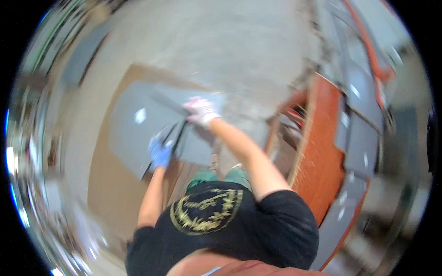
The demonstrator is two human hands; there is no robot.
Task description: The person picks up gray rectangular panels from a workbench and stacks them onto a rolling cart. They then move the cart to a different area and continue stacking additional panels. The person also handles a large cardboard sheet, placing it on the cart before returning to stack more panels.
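Observation:
My right hand (201,111), in a white glove with pink patches, is closed on the upper end of dark narrow strips (180,136). Lower and to the left, my left hand (159,154) in a blue glove seems to grip one of these strips along its length; motion blurs its fingers. Under both hands lies a large grey panel (126,133) with a small white patch (140,116) on it. The panel rests on a brown sheet (102,177) that looks like cardboard. Blur hides the exact kind of the strips.
A reddish-brown board (317,152) with a pale edge stands close on my right. Beyond it are several grey panels (363,142) and an orange-red bar (368,41). Another dark grey panel (84,57) is at the far left. Concrete floor (244,46) stretches ahead.

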